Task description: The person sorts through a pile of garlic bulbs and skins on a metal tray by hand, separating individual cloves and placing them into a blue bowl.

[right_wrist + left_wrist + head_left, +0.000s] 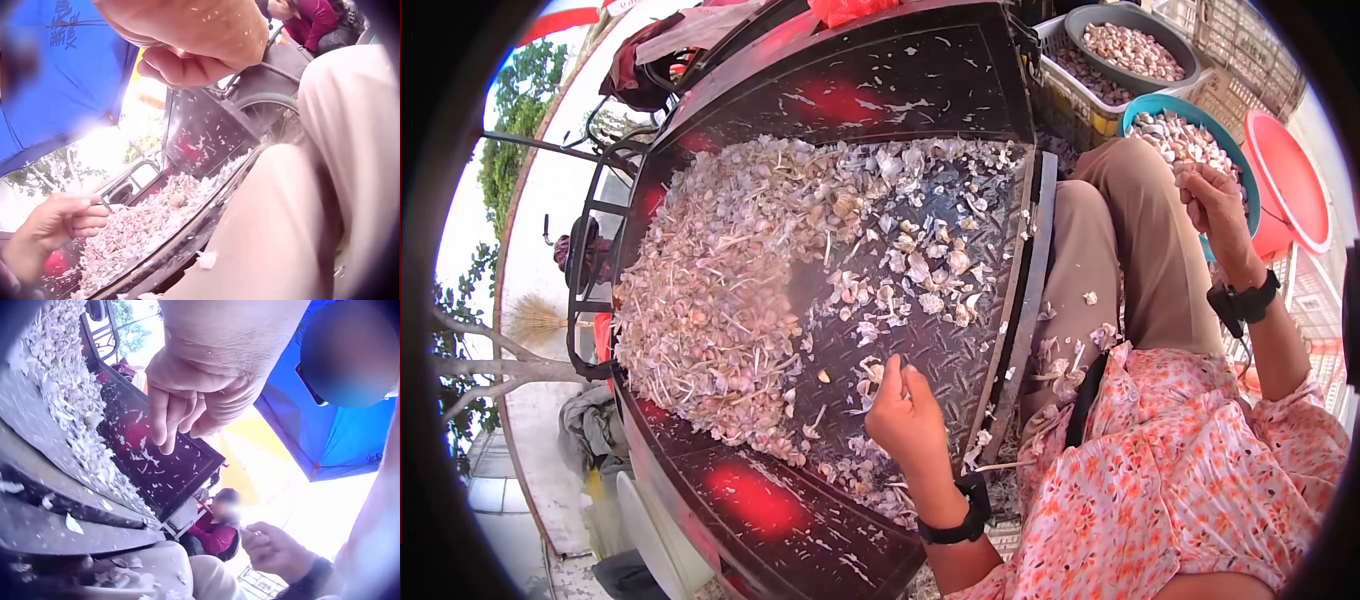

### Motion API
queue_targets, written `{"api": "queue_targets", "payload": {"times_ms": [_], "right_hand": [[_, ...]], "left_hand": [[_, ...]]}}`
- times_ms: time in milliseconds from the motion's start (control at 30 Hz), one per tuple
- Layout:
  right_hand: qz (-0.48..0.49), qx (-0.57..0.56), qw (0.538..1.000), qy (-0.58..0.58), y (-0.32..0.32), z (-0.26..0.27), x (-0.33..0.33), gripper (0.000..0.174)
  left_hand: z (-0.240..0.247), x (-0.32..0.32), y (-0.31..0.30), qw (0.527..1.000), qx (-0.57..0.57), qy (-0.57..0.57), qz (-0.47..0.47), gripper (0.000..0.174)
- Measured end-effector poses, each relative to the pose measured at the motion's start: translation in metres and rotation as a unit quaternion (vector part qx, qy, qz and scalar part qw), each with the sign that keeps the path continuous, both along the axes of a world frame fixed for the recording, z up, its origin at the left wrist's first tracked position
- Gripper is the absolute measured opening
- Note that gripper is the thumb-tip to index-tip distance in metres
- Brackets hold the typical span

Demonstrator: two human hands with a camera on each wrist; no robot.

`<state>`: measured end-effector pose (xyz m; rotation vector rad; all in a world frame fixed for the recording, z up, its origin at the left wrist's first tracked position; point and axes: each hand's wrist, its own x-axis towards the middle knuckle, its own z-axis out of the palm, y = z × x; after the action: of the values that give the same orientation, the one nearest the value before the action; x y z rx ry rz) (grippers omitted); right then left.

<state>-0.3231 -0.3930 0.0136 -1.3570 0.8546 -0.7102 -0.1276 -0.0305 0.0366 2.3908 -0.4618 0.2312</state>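
Observation:
My left hand (908, 415) is above the dark metal cart bed (830, 365), over scattered garlic skins. Its fingers bend in toward the thumb, and in the right wrist view a thin dark sliver (102, 202) sticks out from the pinch. My right hand (1215, 205) is raised beside my knee, close to a teal basin (1253, 190) of garlic cloves (1185, 140). The right fingers are curled together with the thumb; I cannot tell whether something small is inside. A large heap of garlic skins and stalks (710, 300) fills the far side of the bed.
A grey basin (1075, 25) of cloves rests on a white crate (1052, 45). A red basin (1290, 180) stands behind the teal one. The bed's metal edge (1032, 260) runs along my legs. A person in maroon (219, 540) sits nearby, and a blue canopy (337, 437) hangs overhead.

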Motion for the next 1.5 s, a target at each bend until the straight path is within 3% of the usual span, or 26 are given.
{"api": "queue_targets", "payload": {"times_ms": [133, 233, 433, 500, 567, 633, 667, 700, 733, 767, 833, 867, 900, 967, 1033, 1133, 1200, 1233, 1267, 1433, 1500], "right_hand": [[-0.048, -0.058, 0.997, 0.034, -0.065, -0.046, -0.030, 0.016], [-0.058, -0.113, 0.992, 0.007, -0.096, -0.075, -0.042, 0.018], [-0.067, -0.163, 0.984, -0.033, -0.115, -0.090, -0.042, 0.021], [-0.090, -0.071, 0.993, 0.030, -0.109, -0.078, -0.041, 0.020], [-0.100, -0.041, 0.994, 0.008, -0.112, -0.077, -0.040, 0.018], [-0.117, 0.007, 0.993, -0.034, -0.109, -0.074, -0.038, 0.014], [-0.115, 0.023, 0.992, -0.050, -0.113, -0.078, -0.040, 0.013], [-0.112, 0.040, 0.991, -0.066, -0.117, -0.082, -0.043, 0.013], [-0.119, 0.048, 0.990, -0.067, -0.116, -0.080, -0.043, 0.011], [-0.104, 0.070, 0.989, -0.078, -0.126, -0.088, -0.049, 0.011], [-0.097, 0.099, 0.987, -0.080, -0.130, -0.091, -0.051, 0.011], [-0.095, 0.098, 0.987, -0.081, -0.133, -0.094, -0.051, 0.011], [-0.104, 0.094, 0.987, -0.074, -0.130, -0.092, -0.048, 0.014], [-0.113, 0.090, 0.987, -0.067, -0.130, -0.090, -0.048, 0.019], [-0.083, 0.089, 0.988, -0.092, -0.134, -0.089, -0.051, 0.030], [-0.113, 0.075, 0.987, -0.087, -0.133, -0.080, -0.049, 0.034], [-0.127, 0.069, 0.986, -0.086, -0.137, -0.081, -0.049, 0.036], [-0.116, -0.010, 0.991, -0.069, -0.146, -0.086, -0.050, 0.034], [-0.104, -0.088, 0.989, -0.052, -0.152, -0.090, -0.051, 0.033], [-0.122, -0.184, 0.973, -0.073, -0.167, -0.097, -0.050, 0.031], [-0.128, -0.210, 0.966, -0.075, -0.169, -0.093, -0.049, 0.031]], "left_hand": [[-0.024, 0.041, 0.058, 0.971, 0.218, -0.021, 0.100, 0.027], [-0.033, 0.052, 0.063, 0.968, 0.231, 0.026, 0.095, 0.024], [-0.044, 0.069, 0.066, 0.935, 0.353, -0.020, 0.036, 0.021], [-0.043, 0.073, 0.066, 0.936, 0.351, -0.020, 0.033, 0.021], [-0.040, 0.076, 0.067, 0.937, 0.348, -0.018, 0.031, 0.022], [-0.035, 0.076, 0.074, 0.971, 0.237, 0.001, -0.003, 0.019], [-0.038, 0.077, 0.079, 0.971, 0.240, 0.000, -0.002, 0.019], [-0.046, 0.079, 0.086, 0.993, 0.031, 0.106, 0.036, 0.019], [-0.045, 0.079, 0.085, 0.959, -0.181, 0.206, 0.071, 0.019], [-0.043, 0.076, 0.087, 0.959, -0.180, 0.204, 0.073, 0.019], [-0.024, 0.063, 0.081, 0.841, -0.432, 0.320, 0.058, 0.021], [-0.025, 0.062, 0.084, 0.811, -0.473, 0.342, 0.039, 0.026], [-0.025, 0.060, 0.085, 0.811, -0.474, 0.341, 0.039, 0.026], [-0.022, 0.055, 0.083, 0.726, -0.574, 0.379, -0.033, 0.025], [-0.022, 0.053, 0.081, 0.714, -0.587, 0.381, -0.027, 0.025], [-0.022, 0.050, 0.079, 0.679, -0.620, 0.391, -0.043, 0.025], [-0.020, 0.047, 0.078, 0.636, -0.647, 0.407, -0.110, 0.025], [-0.018, 0.045, 0.076, 0.636, -0.647, 0.406, -0.110, 0.025], [-0.014, 0.040, 0.075, 0.658, -0.635, 0.394, -0.090, 0.024], [0.015, 0.012, 0.060, 0.699, -0.604, 0.372, -0.092, 0.022], [0.031, -0.006, 0.049, 0.741, -0.572, 0.332, -0.117, 0.022]]}}
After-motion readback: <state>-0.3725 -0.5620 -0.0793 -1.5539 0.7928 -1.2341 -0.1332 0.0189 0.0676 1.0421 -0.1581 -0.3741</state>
